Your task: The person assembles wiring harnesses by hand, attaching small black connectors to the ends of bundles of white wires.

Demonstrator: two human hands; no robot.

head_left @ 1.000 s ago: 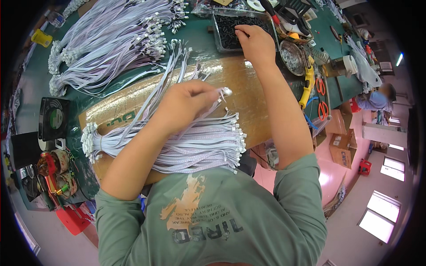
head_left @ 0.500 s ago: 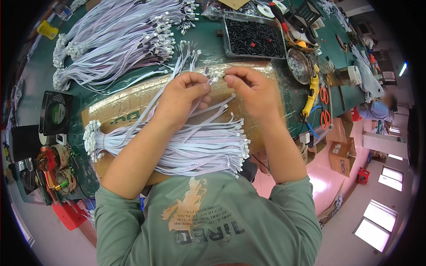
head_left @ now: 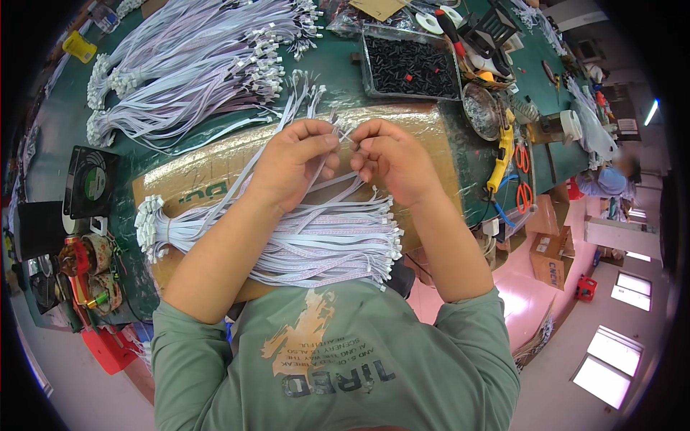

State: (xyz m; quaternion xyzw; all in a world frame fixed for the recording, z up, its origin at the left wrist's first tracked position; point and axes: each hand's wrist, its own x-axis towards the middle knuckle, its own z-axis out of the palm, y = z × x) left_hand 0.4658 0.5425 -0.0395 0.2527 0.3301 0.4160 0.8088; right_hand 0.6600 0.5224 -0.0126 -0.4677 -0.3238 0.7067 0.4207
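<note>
Above a sheet of brown cardboard my two hands are close together. My left hand is closed on a flat white ribbon cable, its thin end strands poking out past the fingertips. My right hand is pinched at those strands. Something small and dark shows at its fingertips, too small to name. Under my wrists lies a bundle of white ribbon cables, connectors at its left end and short loose ends at its right. A few separate cables stretch up past my left hand.
At the back left are thick piles of similar cables. A clear bin of small black tube-like pieces stands behind my hands. To the right lie a metal dish, a yellow-handled tool and orange-handled scissors. A black fan sits at the left.
My right hand has moved left and slightly down, turning inward so its fingers meet the cable strands. My left hand stays nearly in place, still gripping the cable.
</note>
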